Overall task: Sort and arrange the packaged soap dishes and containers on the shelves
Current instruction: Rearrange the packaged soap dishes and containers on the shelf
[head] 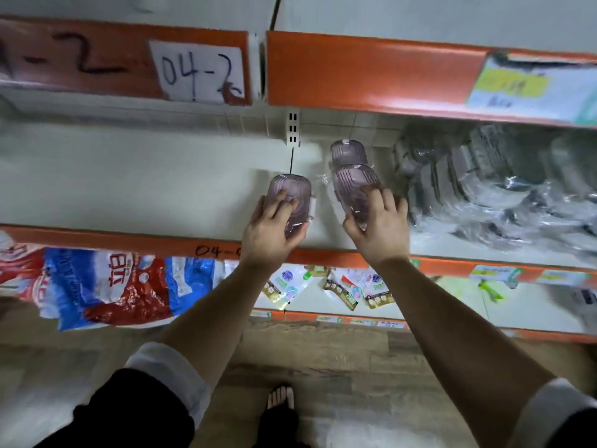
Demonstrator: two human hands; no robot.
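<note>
Left hand (271, 234): curled round a dish (290, 192).
Right hand (378, 224): grips second dish (353, 189).
Advice: I'd set both square, close together, on the shelf (129, 189).

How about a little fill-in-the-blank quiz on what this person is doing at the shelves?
1. With one in the left hand and one in the right hand, ____ purple soap dishes are visible in all.
2. The white paper label above the hands reads ____.
3. The grey wrapped containers are piled to the ____ of the right hand.
4. The shelf edges are coloured ____.

Missing words: three; 04-2; right; orange.
</note>
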